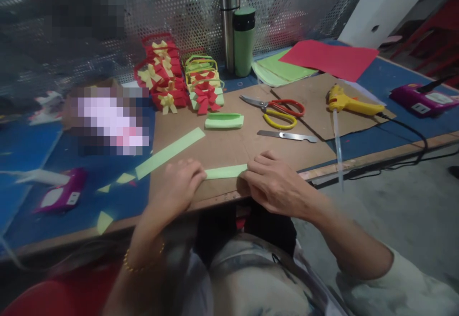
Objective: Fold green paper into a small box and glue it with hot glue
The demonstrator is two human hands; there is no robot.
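Observation:
A pale green paper strip stretches between my two hands at the front edge of the cardboard sheet. My left hand pinches its left end, and my right hand has its fingers closed on the right end. Just beyond lies a second, flat green strip, slanting off the cardboard's left side. A folded green paper piece rests farther back. To its right are scissors with red and yellow handles and a flat metal blade.
Red paper baskets with bows and green ones stand at the back beside a green bottle and a steel flask. A yellow glue gun lies right, its cord trailing over the edge. Red paper lies behind it.

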